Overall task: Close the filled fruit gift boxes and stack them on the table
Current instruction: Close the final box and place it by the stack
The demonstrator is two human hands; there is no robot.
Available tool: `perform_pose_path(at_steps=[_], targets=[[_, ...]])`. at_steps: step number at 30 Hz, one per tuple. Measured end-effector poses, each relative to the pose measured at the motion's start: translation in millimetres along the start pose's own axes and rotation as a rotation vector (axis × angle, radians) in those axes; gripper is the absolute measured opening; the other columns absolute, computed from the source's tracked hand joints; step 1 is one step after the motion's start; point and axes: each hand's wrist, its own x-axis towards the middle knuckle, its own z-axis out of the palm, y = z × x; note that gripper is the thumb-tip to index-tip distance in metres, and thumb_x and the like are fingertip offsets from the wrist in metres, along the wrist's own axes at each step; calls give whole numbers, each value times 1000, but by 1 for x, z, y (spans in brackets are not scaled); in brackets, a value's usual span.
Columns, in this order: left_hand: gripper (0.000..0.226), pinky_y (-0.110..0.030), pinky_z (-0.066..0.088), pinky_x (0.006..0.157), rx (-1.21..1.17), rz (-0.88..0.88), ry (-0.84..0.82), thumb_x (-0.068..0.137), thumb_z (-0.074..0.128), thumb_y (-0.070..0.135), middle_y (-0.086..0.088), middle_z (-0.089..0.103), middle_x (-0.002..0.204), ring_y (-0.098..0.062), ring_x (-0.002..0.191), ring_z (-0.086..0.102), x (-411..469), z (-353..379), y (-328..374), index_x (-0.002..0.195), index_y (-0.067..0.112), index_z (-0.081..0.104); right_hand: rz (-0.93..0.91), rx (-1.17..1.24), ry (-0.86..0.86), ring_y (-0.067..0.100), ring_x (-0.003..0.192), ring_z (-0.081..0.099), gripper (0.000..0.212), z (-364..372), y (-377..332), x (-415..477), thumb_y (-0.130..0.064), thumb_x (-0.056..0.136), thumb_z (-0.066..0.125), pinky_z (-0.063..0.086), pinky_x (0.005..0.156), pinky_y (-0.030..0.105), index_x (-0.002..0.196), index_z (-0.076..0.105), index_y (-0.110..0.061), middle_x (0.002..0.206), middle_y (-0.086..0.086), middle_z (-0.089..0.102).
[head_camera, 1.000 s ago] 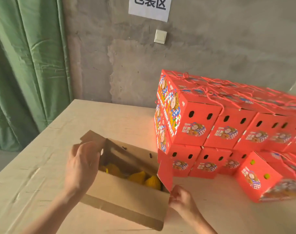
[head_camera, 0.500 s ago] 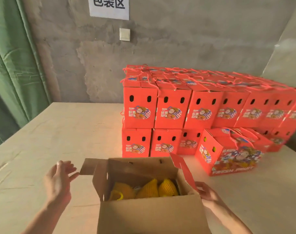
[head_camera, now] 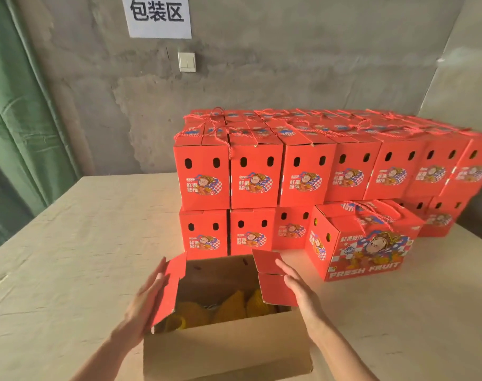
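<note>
Most of the task is judged done. On the pale desk (head_camera: 83,257) a large stack of closed red gift boxes (head_camera: 306,171) is built two tiers high against the far wall, several rows deep, with rope handles lying across the tops. One more closed box (head_camera: 363,240) is set askew on the desk just in front of the stack's right part and is not yet squared into a row.

One open box (head_camera: 226,350) is left, placed nearest the camera at the desk's near edge, with its plain cardboard front wall facing the viewer. Its two red side flaps are raised and leaning inward. The left flap (head_camera: 169,287) is pressed from outside by the left hand (head_camera: 143,301), which is held flat with its fingers straight. The right flap (head_camera: 274,279) is touched by the right hand (head_camera: 297,287), also spread and flat. Nothing is pinched by either hand. Fruit in yellow foam netting (head_camera: 231,306) is seen inside, below the rim. The folding of the flaps, the closing of the top and the stacking are judged still to be done.

Behind the desk a rough grey wall (head_camera: 289,64) is seen, with a green curtain (head_camera: 20,133) to the left, a white sign with printed characters (head_camera: 158,15) and a light switch (head_camera: 186,61). The way to the stack's right part is blocked by the askew box; the loose handles could unsettle a box set on top.
</note>
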Motion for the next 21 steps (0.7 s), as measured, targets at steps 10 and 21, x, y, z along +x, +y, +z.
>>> perform_pose_path(at_steps=[10, 21], targets=[[45, -31, 54, 65, 97, 42, -62, 96, 53, 23, 3, 60, 121, -18, 86, 65, -5, -5, -19, 129, 50, 41, -39, -170, 171, -6, 116, 45, 30, 5, 9, -28, -15, 99, 44, 34, 80, -2, 107, 62, -37, 122, -27, 51], [52, -10, 40, 49, 398, 239, -15, 96, 47, 13, -9, 44, 128, -10, 86, 52, 20, -10, -37, 140, 38, 32, -166, -925, -164, -16, 133, 23, 54, -35, -22, -38, 1, 97, 41, 21, 105, 3, 133, 42, -39, 146, -28, 29]])
